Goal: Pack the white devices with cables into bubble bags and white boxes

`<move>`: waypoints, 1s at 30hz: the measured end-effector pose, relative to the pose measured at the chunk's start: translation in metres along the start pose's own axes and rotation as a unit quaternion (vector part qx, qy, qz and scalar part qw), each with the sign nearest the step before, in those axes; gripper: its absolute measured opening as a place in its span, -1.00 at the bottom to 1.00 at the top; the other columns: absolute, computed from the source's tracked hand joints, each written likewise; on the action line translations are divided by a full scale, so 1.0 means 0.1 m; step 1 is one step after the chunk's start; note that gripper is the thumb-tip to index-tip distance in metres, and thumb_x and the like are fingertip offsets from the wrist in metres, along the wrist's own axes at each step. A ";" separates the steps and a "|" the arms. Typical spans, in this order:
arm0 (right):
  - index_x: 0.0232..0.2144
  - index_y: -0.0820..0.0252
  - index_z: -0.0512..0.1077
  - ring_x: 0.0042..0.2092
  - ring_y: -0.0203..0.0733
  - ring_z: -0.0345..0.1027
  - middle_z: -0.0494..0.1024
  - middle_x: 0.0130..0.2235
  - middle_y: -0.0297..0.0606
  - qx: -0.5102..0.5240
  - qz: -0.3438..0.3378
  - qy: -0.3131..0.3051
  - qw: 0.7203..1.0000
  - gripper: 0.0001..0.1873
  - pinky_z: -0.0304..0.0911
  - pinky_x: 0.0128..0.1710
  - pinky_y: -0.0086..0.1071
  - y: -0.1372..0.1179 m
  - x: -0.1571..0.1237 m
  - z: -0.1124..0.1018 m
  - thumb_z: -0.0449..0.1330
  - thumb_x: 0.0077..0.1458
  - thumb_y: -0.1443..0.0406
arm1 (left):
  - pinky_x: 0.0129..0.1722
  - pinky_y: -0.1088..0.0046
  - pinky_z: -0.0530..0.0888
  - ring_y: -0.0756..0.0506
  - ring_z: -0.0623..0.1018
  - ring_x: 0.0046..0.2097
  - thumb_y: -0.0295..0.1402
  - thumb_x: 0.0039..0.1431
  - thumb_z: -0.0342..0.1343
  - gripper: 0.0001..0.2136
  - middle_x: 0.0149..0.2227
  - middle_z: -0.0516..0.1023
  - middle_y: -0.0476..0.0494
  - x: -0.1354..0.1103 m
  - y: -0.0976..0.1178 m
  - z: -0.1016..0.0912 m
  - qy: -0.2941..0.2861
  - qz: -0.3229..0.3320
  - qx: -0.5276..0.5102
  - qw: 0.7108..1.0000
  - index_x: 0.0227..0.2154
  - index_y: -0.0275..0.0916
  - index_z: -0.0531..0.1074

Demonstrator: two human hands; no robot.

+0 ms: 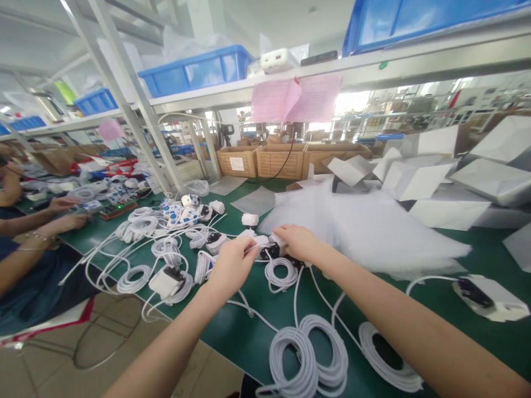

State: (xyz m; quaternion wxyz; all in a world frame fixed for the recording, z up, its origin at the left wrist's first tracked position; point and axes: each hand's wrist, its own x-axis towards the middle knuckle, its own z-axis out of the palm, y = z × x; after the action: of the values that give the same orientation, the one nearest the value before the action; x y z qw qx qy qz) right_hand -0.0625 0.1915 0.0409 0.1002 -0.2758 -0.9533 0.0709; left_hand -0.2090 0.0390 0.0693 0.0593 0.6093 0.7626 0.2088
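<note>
Both of my hands meet over a small white and black device (265, 249) above the green table (274, 309). My left hand (231, 264) is closed, pinching the device's left end or its thin white cable. My right hand (299, 242) is closed around the device's right side. A coiled white cable (281, 275) hangs from the device just below my hands. Several more white cable coils (309, 354) lie near the table's front edge under my forearms.
A heap of clear plastic bags (365, 226) lies right of my hands, with folded white boxes (418, 179) behind it. More white devices with cables (166, 279) cover the table's left part. Another person's hands (68, 213) work at far left. Cardboard boxes (274, 160) stand at the back.
</note>
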 end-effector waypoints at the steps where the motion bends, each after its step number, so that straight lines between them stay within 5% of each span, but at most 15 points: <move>1: 0.07 0.26 0.43 -0.01 -0.01 0.45 0.55 -0.02 -0.09 0.009 -0.005 -0.009 1.000 -0.59 0.33 0.01 -0.14 0.03 0.05 0.04 0.22 0.16 0.50 | -0.39 0.47 0.42 -0.10 0.58 -0.40 -0.34 0.40 -0.04 -0.82 -0.38 0.57 -0.06 -0.03 0.03 -0.01 -0.019 -0.001 -0.023 1.000 -0.26 -0.23 0.44; 4: 0.11 0.27 0.38 -0.05 -0.07 0.47 0.56 -0.07 -0.17 0.048 -0.012 -0.005 0.999 -0.58 0.36 0.00 -0.15 0.12 0.11 0.10 0.25 0.21 0.45 | -0.53 0.49 0.37 -0.08 0.54 -0.53 -0.28 0.33 0.09 -0.83 -0.43 0.56 0.01 -0.15 0.08 0.01 -0.084 -0.002 -0.066 0.994 -0.11 -0.22 0.45; 8: 0.04 0.29 0.39 -0.10 -0.07 0.47 0.58 -0.15 -0.17 0.123 -0.016 0.032 0.992 -0.58 0.33 -0.02 -0.20 0.24 0.07 0.15 0.24 0.10 0.51 | -0.35 0.40 0.40 -0.23 0.59 -0.31 -0.25 0.10 0.32 -0.76 -0.41 0.55 -0.11 -0.27 0.08 0.19 -0.081 -0.024 -0.049 0.995 -0.24 -0.23 0.48; 13: -0.05 0.19 0.31 -0.22 -0.13 0.48 0.57 -0.20 -0.26 0.266 -0.011 0.098 0.959 -0.55 0.39 -0.16 -0.27 0.29 -0.02 0.11 0.30 -0.01 0.41 | -0.11 0.30 0.45 -0.24 0.57 -0.17 -0.36 0.17 0.12 -0.84 -0.35 0.56 -0.17 -0.24 -0.01 0.39 -0.080 -0.025 -0.115 0.990 -0.52 -0.23 0.42; 16: -0.05 0.12 0.23 -0.03 -0.10 0.47 0.51 0.01 -0.17 0.347 -0.028 0.147 0.926 -0.51 0.44 -0.09 -0.24 0.21 -0.10 -0.09 0.33 0.01 0.23 | -0.06 0.31 0.51 -0.21 0.60 -0.14 -0.14 0.29 0.02 -0.69 -0.28 0.62 -0.16 -0.22 -0.11 0.33 -0.120 -0.009 -0.215 0.969 -0.40 -0.23 0.51; 20: -0.07 0.08 0.21 -0.03 -0.11 0.49 0.52 -0.02 -0.24 0.472 -0.101 0.174 0.858 -0.42 0.46 -0.07 -0.25 -0.06 -0.25 -0.51 0.41 -0.04 0.11 | 0.16 0.18 0.45 -0.25 0.58 0.05 0.27 0.34 -0.33 -0.25 -0.06 0.63 -0.31 -0.23 -0.23 0.12 -0.200 -0.030 -0.411 0.889 -0.18 -0.27 0.55; 24: -0.11 0.03 0.26 -0.13 -0.17 0.51 0.54 -0.13 -0.37 0.568 -0.178 0.194 0.780 -0.44 0.47 -0.12 -0.29 -0.42 -0.42 -0.93 0.46 -0.08 0.19 | 0.27 0.09 0.34 -0.33 0.51 0.15 0.42 0.03 0.12 -0.12 0.01 0.58 -0.41 -0.15 -0.34 -0.11 -0.305 0.011 -0.547 0.780 0.11 -0.29 0.44; 26: -0.12 -0.01 0.27 -0.16 -0.18 0.51 0.54 -0.16 -0.41 0.595 -0.195 0.214 0.750 -0.46 0.48 -0.13 -0.27 -0.54 -0.52 -1.11 0.45 -0.08 0.17 | 0.20 0.07 0.40 -0.33 0.55 0.07 0.40 -0.04 0.18 -0.09 -0.08 0.59 -0.40 -0.07 -0.39 -0.19 -0.319 0.022 -0.538 0.780 0.12 -0.32 0.44; 30: -0.16 -0.03 0.35 -0.04 -0.08 0.48 0.52 -0.11 -0.40 0.662 -0.208 0.210 0.689 -0.46 0.49 -0.16 -0.23 -0.64 -0.71 -1.38 0.49 -0.13 0.04 | 0.00 0.20 0.51 -0.17 0.57 -0.18 0.16 0.06 0.22 -0.32 -0.27 0.55 -0.21 0.05 -0.46 -0.23 -0.239 -0.016 -0.480 0.844 0.09 -0.27 0.47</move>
State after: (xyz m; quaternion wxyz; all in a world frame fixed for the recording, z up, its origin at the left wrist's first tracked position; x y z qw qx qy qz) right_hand -0.0043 0.1107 0.1758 0.4665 0.0592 -0.6465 0.6007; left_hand -0.2595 0.0300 0.0725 0.5282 0.5234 0.5389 0.3958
